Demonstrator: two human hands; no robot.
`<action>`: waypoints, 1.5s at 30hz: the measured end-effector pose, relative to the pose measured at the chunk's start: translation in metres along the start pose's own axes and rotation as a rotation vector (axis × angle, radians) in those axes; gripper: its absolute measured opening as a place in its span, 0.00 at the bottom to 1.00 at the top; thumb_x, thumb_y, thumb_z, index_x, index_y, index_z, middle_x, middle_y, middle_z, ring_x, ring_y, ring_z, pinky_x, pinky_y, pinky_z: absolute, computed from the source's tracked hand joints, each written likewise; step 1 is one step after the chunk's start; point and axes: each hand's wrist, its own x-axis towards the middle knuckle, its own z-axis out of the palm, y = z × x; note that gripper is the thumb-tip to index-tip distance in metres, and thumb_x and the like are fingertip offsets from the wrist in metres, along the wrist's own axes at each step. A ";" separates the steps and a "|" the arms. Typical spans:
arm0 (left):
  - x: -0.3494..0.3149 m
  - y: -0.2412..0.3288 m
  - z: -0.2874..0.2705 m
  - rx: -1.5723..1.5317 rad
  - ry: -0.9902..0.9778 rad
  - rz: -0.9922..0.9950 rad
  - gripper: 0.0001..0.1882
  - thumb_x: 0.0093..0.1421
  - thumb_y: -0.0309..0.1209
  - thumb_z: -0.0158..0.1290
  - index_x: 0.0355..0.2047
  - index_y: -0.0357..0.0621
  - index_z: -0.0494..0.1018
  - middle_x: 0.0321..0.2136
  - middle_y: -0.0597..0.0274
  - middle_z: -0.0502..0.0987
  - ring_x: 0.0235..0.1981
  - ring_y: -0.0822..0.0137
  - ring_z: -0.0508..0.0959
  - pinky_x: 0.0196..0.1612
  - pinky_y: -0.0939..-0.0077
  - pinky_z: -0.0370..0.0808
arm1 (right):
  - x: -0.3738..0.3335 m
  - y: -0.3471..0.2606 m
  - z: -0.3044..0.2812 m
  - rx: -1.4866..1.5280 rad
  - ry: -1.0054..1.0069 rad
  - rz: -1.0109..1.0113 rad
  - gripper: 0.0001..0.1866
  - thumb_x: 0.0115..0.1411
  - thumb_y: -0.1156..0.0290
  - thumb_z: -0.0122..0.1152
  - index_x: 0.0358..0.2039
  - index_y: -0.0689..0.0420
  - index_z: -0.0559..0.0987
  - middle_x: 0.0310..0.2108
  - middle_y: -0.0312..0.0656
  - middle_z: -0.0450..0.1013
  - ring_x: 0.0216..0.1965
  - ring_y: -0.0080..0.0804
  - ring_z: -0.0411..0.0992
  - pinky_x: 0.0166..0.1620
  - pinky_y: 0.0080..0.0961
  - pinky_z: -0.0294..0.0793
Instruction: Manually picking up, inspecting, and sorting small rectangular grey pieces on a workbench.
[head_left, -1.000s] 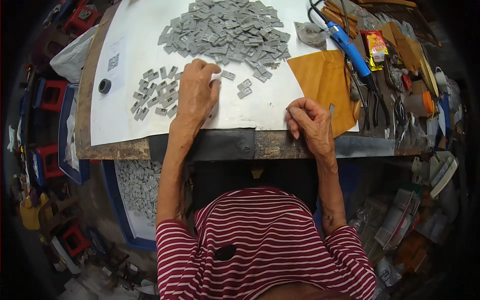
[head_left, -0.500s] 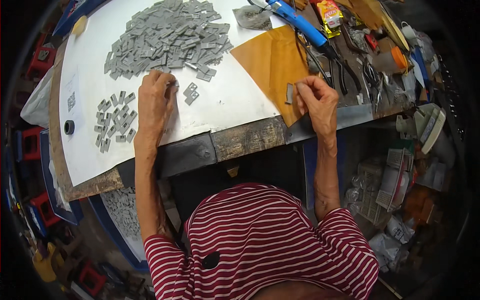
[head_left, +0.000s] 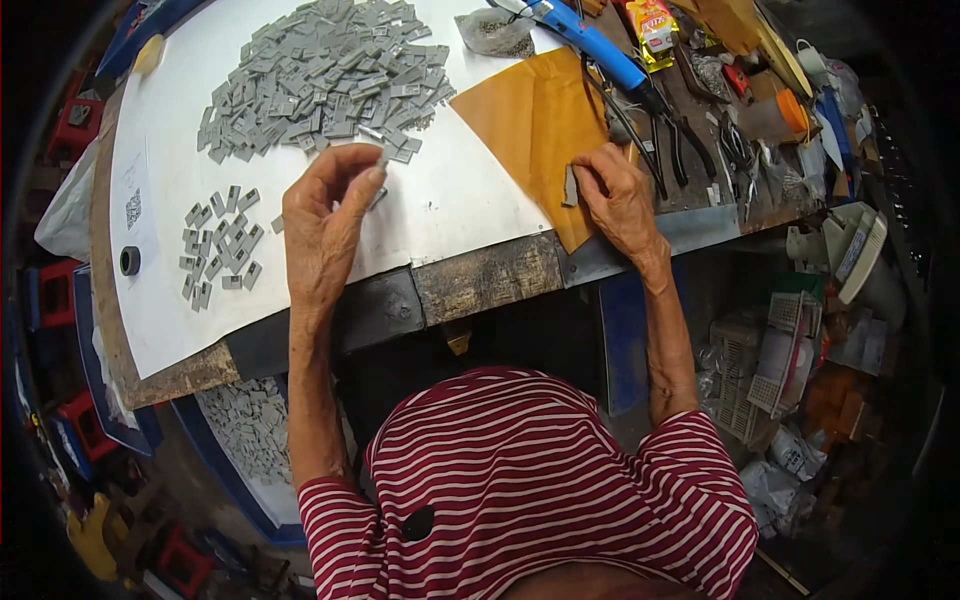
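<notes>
Sorting in hand: our left hand point(head_left: 325, 215) pinches one grey piece point(head_left: 381, 160) below the heap point(head_left: 320, 75); our right hand point(head_left: 615, 195) grips another piece point(head_left: 570, 186) on the brown sheet point(head_left: 530, 120), near the bench's point(head_left: 480, 280) front edge.

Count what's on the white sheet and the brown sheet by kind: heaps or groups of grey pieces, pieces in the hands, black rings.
Big heap of grey pieces: 1
Small sorted group of grey pieces: 1
Grey piece pinched in left hand: 1
Grey piece under right hand on the brown sheet: 1
Black ring: 1
Total: 5
</notes>
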 end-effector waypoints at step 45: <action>-0.009 -0.014 0.035 -0.685 -0.257 -0.292 0.13 0.52 0.21 0.53 0.39 0.29 0.70 0.29 0.52 0.77 0.28 0.69 0.78 0.33 0.82 0.75 | 0.011 -0.034 -0.004 0.933 -0.163 0.654 0.06 0.57 0.73 0.53 0.26 0.62 0.71 0.19 0.33 0.65 0.14 0.12 0.57 0.14 0.11 0.53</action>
